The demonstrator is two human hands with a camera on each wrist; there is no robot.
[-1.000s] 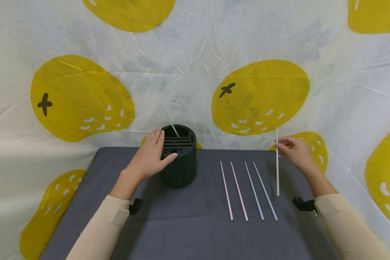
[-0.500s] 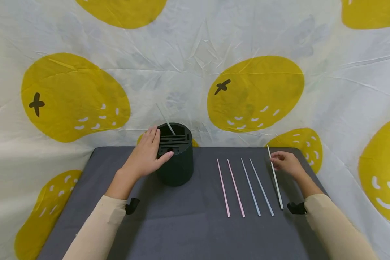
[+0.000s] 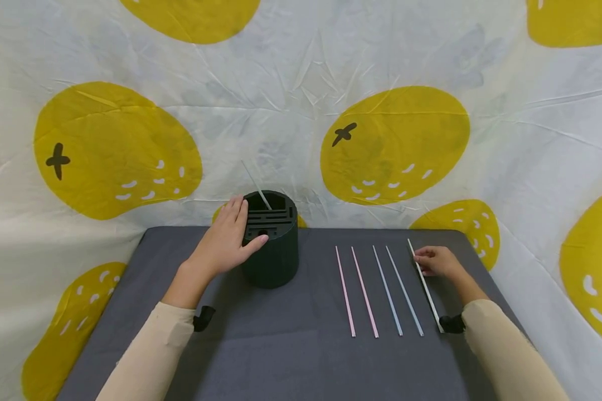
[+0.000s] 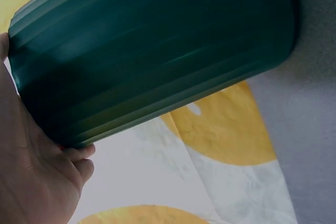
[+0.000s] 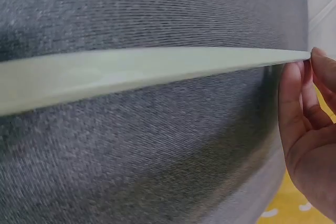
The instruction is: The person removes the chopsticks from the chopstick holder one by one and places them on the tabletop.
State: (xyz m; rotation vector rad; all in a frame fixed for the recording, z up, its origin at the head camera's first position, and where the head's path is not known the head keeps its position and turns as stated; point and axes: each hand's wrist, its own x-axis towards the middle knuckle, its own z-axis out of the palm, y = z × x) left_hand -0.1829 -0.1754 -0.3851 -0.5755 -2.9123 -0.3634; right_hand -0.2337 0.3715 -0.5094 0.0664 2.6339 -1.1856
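My left hand [image 3: 219,236] rests over the left side of a dark green round utensil holder [image 3: 276,260], fingers straight along its top and thumb across the front rim. The holder's wall [image 4: 152,51] fills much of the left wrist view. A pale chopstick [image 3: 252,177] leans out of the holder's rear opening. At the right, my right hand [image 3: 437,262] pinches another pale chopstick [image 3: 425,285] near its far end, thumb against fingers. That chopstick lies low along the cloth; whether its full length touches cannot be told. Its near tip is partly behind the wrist camera.
Two pink chopsticks [image 3: 364,292] and two blue chopsticks [image 3: 404,292] lie side by side on the grey tablecloth [image 3: 291,356], between the holder and my right hand. Behind the table hangs a white curtain [image 3: 276,83] with yellow fruit prints.
My right hand has come down and nearer, lowering the pale chopstick from above the table to the cloth beside the blue ones. The left hand stays on the holder; the head view shifted slightly.
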